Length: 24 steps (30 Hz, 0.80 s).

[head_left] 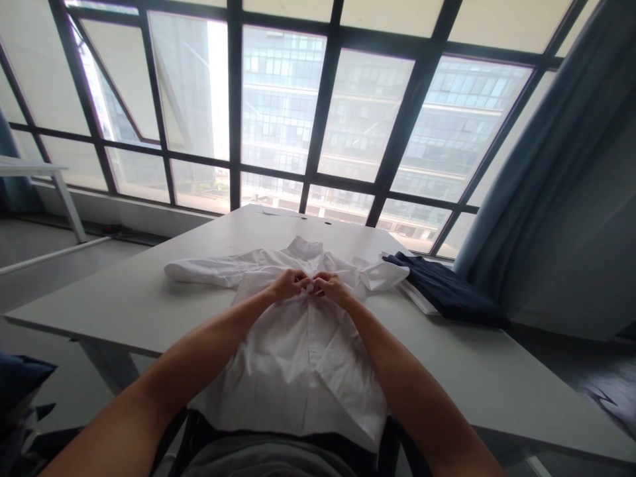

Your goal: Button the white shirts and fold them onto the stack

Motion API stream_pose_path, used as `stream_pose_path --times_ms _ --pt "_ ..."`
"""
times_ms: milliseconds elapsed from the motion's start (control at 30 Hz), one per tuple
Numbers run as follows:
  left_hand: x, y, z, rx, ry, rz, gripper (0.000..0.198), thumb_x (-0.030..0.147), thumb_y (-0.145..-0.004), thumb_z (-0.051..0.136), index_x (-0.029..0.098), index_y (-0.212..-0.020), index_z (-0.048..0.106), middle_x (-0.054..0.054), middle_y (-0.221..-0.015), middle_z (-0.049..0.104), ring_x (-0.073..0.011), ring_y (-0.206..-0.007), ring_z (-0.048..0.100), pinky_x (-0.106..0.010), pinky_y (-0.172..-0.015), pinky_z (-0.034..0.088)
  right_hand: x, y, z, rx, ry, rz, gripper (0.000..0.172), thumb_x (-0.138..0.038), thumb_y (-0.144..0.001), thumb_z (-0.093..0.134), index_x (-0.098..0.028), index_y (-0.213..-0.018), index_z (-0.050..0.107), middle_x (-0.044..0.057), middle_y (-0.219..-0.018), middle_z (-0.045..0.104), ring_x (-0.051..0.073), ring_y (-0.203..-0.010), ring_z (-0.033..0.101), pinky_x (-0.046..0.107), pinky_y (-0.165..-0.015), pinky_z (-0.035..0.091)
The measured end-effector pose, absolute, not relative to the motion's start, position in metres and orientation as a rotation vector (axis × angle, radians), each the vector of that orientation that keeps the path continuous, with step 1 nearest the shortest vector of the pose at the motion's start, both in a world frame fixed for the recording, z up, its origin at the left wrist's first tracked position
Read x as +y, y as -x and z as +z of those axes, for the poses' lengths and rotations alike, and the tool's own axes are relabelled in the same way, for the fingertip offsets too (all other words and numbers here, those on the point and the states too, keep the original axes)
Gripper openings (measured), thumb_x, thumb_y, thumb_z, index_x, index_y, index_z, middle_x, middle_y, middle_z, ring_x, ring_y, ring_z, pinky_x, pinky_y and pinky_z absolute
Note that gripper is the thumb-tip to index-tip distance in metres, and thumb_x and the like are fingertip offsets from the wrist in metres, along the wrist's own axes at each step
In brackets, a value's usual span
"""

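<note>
A white shirt [298, 358] lies front-up on the white table [149, 298], collar away from me, sleeves spread to both sides. My left hand [288, 283] and my right hand [332, 286] meet at the shirt's placket just below the collar. Both pinch the fabric there with their fingers closed, knuckles almost touching. The shirt's hem hangs over the near table edge toward my lap.
A folded dark navy garment [447, 291] lies on a white one at the table's right side. Large windows [318, 119] fill the far wall, with a blue curtain [546, 165] on the right. Another white table [30, 169] stands at far left.
</note>
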<state>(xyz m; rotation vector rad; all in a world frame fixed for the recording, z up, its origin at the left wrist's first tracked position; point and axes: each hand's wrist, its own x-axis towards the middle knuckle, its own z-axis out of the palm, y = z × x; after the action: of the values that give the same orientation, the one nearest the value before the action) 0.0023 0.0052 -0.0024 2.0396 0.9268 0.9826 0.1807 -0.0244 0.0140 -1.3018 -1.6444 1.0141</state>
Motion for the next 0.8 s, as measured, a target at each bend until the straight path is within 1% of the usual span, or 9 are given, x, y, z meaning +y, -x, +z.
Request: stream_pose_path --times_ms 100,233,333,500,567,633,700,767,800 --pt "0.005 -0.002 0.001 0.921 -2.041 0.983 0.039 0.048 -0.082 0.061 0.010 -0.081 0.070 0.000 -0.055 0.057 -0.0116 -0.050 0.052 -0.022 -0.048 0.037 -0.021 -0.181 0.014 -1.710 1.341 0.946 0.015 -0.029 -0.083 0.060 -0.015 -0.081 0.067 0.004 -0.068 0.071 0.015 -0.064 0.068 0.020 -0.057 0.051" --pt "-0.002 -0.006 0.004 0.850 -2.107 1.016 0.036 0.046 -0.081 0.061 0.010 -0.080 0.068 0.001 -0.055 0.056 -0.0110 -0.050 0.051 -0.021 -0.049 0.037 -0.018 -0.183 0.011 -1.883 1.495 0.617 0.018 -0.024 -0.084 0.055 -0.015 -0.078 0.069 0.003 -0.064 0.070 0.013 -0.061 0.065 0.020 -0.058 0.047" --pt "-0.004 -0.004 0.008 0.788 -2.126 0.988 0.032 0.042 -0.084 0.056 0.012 -0.083 0.067 0.000 -0.059 0.060 -0.0118 -0.054 0.053 -0.021 -0.052 0.041 -0.015 -0.189 0.012 -1.911 1.621 0.404 0.017 -0.021 -0.081 0.056 -0.016 -0.075 0.071 0.002 -0.063 0.069 0.014 -0.063 0.064 0.020 -0.061 0.044" --pt "0.015 0.025 0.023 1.465 -2.152 0.951 0.029 0.028 -0.090 0.042 0.013 -0.086 0.066 -0.007 -0.080 0.071 -0.0177 -0.075 0.064 -0.027 -0.071 0.048 -0.014 -0.209 0.023 -1.755 1.935 0.137 0.022 -0.030 -0.084 0.056 -0.019 -0.087 0.075 0.007 -0.081 0.075 0.020 -0.083 0.068 0.025 -0.074 0.045" --pt "0.019 0.038 0.025 1.616 -2.119 0.877 0.029 0.030 -0.089 0.044 0.012 -0.084 0.067 -0.011 -0.084 0.072 -0.0221 -0.081 0.066 -0.030 -0.076 0.048 -0.016 -0.219 0.026 -1.758 1.985 0.092 0.026 -0.036 -0.086 0.056 -0.020 -0.091 0.076 0.007 -0.090 0.076 0.021 -0.088 0.069 0.026 -0.076 0.046" --pt "0.016 0.048 0.022 1.628 -2.147 0.731 0.031 0.039 -0.086 0.054 0.012 -0.089 0.069 -0.014 -0.090 0.074 -0.0268 -0.088 0.068 -0.033 -0.080 0.049 -0.020 -0.229 0.029 -1.839 1.979 0.098 0.028 -0.040 -0.086 0.058 -0.019 -0.093 0.076 0.007 -0.095 0.076 0.021 -0.090 0.069 0.026 -0.078 0.046" --pt "0.008 0.059 0.015 1.570 -2.254 0.516 0.048 0.049 -0.076 0.066 0.011 -0.106 0.069 -0.018 -0.112 0.072 -0.0310 -0.105 0.066 -0.035 -0.090 0.048 -0.022 -0.238 0.032 -1.912 1.963 0.073 0.030 -0.041 -0.085 0.062 -0.018 -0.098 0.076 0.009 -0.100 0.076 0.022 -0.097 0.068 0.027 -0.085 0.047" --pt "0.000 0.077 0.004 1.504 -2.357 0.357 0.074 0.055 -0.069 0.073 0.010 -0.126 0.062 -0.021 -0.139 0.058 -0.0338 -0.127 0.055 -0.036 -0.102 0.043 -0.023 -0.245 0.036 -1.922 1.948 -0.016 0.034 -0.041 -0.086 0.063 -0.016 -0.107 0.074 0.011 -0.111 0.074 0.024 -0.108 0.065 0.028 -0.094 0.045" --pt "-0.001 0.089 0.000 1.509 -2.377 0.344 0.080 0.057 -0.068 0.073 0.010 -0.131 0.059 -0.021 -0.146 0.050 -0.0348 -0.134 0.048 -0.036 -0.106 0.040 -0.022 -0.247 0.039 -1.917 1.942 -0.064 0.037 -0.040 -0.086 0.062 -0.016 -0.112 0.072 0.012 -0.117 0.072 0.025 -0.113 0.063 0.029 -0.098 0.043"
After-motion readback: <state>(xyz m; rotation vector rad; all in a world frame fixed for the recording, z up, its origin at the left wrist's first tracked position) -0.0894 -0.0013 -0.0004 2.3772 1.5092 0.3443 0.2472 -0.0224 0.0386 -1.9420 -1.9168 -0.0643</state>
